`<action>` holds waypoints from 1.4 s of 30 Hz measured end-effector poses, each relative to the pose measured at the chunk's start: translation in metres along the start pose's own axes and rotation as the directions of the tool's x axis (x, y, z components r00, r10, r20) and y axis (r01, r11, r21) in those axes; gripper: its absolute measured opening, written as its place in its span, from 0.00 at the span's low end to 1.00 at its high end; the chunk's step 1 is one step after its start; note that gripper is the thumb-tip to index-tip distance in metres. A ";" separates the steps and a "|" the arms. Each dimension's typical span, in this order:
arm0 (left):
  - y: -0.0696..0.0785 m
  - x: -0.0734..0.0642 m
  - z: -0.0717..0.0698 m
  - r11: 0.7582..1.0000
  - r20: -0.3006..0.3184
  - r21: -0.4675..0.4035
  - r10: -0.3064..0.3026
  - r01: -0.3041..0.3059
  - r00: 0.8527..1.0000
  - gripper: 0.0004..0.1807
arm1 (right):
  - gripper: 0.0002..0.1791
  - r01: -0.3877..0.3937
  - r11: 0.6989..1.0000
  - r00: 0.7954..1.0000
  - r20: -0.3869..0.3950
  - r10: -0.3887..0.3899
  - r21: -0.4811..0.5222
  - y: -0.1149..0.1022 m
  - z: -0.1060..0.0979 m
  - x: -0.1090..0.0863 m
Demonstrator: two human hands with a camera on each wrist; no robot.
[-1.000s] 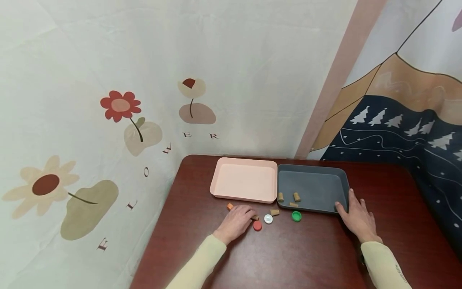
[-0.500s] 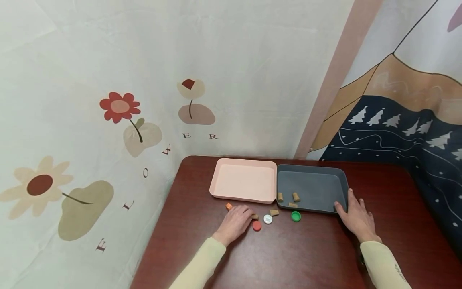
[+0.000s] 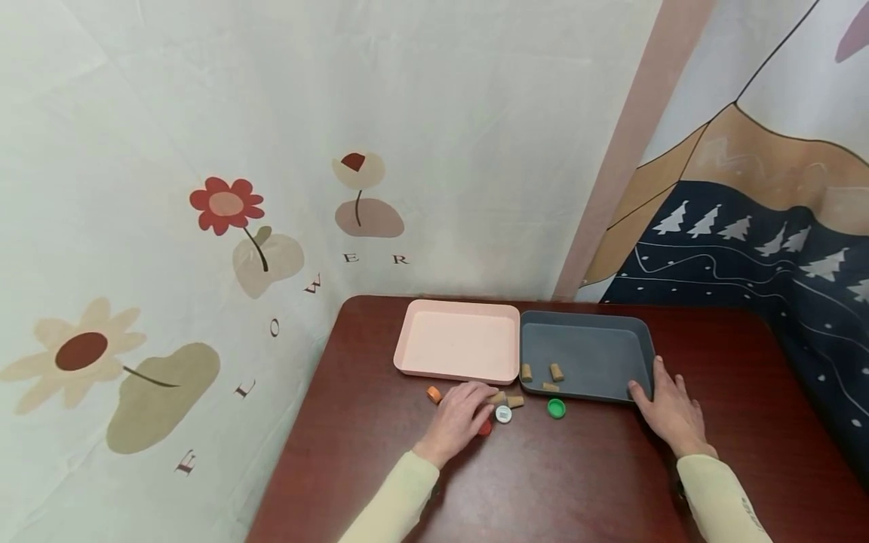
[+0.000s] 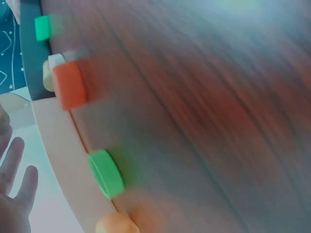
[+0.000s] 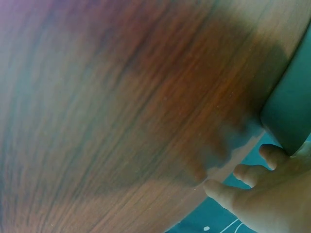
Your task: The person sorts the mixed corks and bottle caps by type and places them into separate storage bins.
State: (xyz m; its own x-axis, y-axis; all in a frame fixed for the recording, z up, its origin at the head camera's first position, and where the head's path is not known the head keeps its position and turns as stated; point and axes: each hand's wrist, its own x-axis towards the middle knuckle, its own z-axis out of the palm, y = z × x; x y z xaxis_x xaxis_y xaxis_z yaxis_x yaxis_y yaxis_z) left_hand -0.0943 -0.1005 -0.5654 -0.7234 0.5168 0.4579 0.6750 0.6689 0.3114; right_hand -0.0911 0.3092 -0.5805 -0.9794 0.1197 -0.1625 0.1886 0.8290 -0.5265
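Note:
My left hand [image 3: 458,422] pinches a cork [image 3: 498,397] between thumb and index finger, low over the table in front of the pink tray [image 3: 457,379]. Its other fingers [image 4: 26,189] are spread in the left wrist view. By this hand lie an orange cap [image 3: 434,394], a partly covered red cap [image 3: 485,427], a white cap [image 3: 503,414] and another cork [image 3: 516,402]. A green cap [image 4: 106,174] shows in the left wrist view; the hand hides it from the head view. My right hand [image 3: 672,411] rests its extended fingers on the grey tray's [image 3: 597,354] right front corner.
Several corks [image 3: 557,372] lie inside the grey tray near its left end. Another green cap [image 3: 557,409] sits just before that tray. Both trays stand side by side on the dark red wooden table [image 3: 543,483], with a printed curtain [image 3: 475,151] behind.
My left hand has moved a little to the right and away from me, taking the cork along. The orange cap is more exposed, while the red one is partly covered. My right hand stays put.

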 end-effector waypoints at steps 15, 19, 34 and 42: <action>0.042 0.044 0.031 0.933 -0.134 -0.322 -0.211 0.159 0.968 0.16 | 0.54 -0.018 1.000 1.000 0.015 0.018 -0.009 0.001 0.000 0.002; 0.049 0.055 0.040 0.936 -0.143 -0.298 -0.241 0.190 0.960 0.15 | 0.54 -0.017 1.000 1.000 0.017 0.017 -0.013 0.001 0.000 0.002; 0.047 0.082 0.073 0.982 -0.067 0.096 -0.157 0.163 0.985 0.13 | 0.54 -0.011 1.000 1.000 0.021 0.012 -0.010 0.001 -0.001 0.000; 0.047 0.090 0.084 0.960 0.036 0.219 -0.186 0.174 0.982 0.12 | 0.54 -0.015 1.000 1.000 0.024 0.015 -0.006 -0.002 -0.002 0.000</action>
State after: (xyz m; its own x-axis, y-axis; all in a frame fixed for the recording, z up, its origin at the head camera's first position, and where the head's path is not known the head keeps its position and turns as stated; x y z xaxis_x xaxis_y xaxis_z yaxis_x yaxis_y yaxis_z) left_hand -0.1402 0.0225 -0.5795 -0.8410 0.4024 0.3617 0.4907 0.8489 0.1966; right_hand -0.0921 0.3086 -0.5780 -0.9744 0.1192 -0.1904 0.2029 0.8306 -0.5185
